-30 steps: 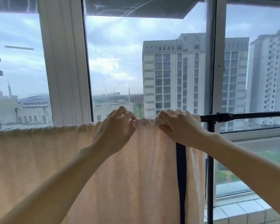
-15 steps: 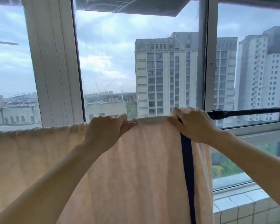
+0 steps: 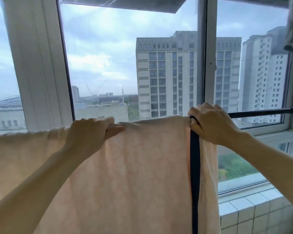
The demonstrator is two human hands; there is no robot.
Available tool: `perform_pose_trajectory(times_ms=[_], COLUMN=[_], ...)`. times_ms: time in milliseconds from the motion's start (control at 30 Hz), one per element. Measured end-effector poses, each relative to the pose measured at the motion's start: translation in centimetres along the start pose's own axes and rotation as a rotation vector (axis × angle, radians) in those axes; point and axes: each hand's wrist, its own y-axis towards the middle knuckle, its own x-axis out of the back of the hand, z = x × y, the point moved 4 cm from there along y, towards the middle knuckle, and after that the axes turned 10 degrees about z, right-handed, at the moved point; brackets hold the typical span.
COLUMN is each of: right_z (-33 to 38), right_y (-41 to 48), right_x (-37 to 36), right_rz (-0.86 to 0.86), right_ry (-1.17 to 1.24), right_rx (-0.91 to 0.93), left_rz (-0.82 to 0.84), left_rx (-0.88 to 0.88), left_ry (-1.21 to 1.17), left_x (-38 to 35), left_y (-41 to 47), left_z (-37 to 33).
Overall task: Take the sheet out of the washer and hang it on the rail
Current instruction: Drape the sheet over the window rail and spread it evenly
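sheet (image 3: 134, 166) draped over rail (image 3: 260, 112), hanging before the window (image 3: 208, 65). left hand (image 3: 90, 134) pinches its top fold, thumb under curled fingers. right hand (image 3: 211, 124) clamped over sheet's top edge at the dark stripe (image 3: 194, 166), beside bare rail.

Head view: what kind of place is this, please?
Probably an enclosed balcony of a high-floor flat: large windows look out on tower blocks, a black rail carries a peach sheet, and a white tiled ledge runs below the glass.
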Motion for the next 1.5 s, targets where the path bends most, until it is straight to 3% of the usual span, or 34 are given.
perform_pose_trajectory(times_ms=[200, 433, 567, 867, 1033, 1233, 1333, 1500], right_z=[-1.5, -2.7, -2.3, -1.6, -1.8, -4.7, -8.3, -10.6], right_y=[-0.8, -1.1, -1.1, -1.1, -1.1, -0.9, -1.3, -1.9], right_x=[-0.6, -0.4, -0.2, 0.9, 1.6, 2.3, 1.6, 0.4], right_rz=[-0.044, -0.02, -0.025, -0.045, -0.037, -0.058, -0.053, -0.027], right_ry=[0.042, 0.066, 0.099, 0.141, 0.057, 0.136, 0.169, 0.268], right_rx=[0.035, 0.105, 0.115, 0.33, 0.236, 0.058, -0.037, -0.026], left_rz=[0.222, 0.376, 0.322, 0.293, 0.181, 0.103, 0.108, 0.205], left_rx=[0.19, 0.147, 0.175, 0.307, 0.367, 0.42, 0.432, 0.478], left_ry=[-0.188, -0.442, -0.453, -0.601, -0.738, -0.517, -0.429, -0.448], left_x=[0.0, -0.4, -0.5, 0.7, 1.0, 1.0, 1.2, 0.8], left_y=[0.7, 5.0, 7.2, 7.0, 6.1, 5.5, 5.0, 4.8], left_z=[-0.4, -11.5, -15.3, -13.0, -11.8, -9.4, -8.1, -7.5])
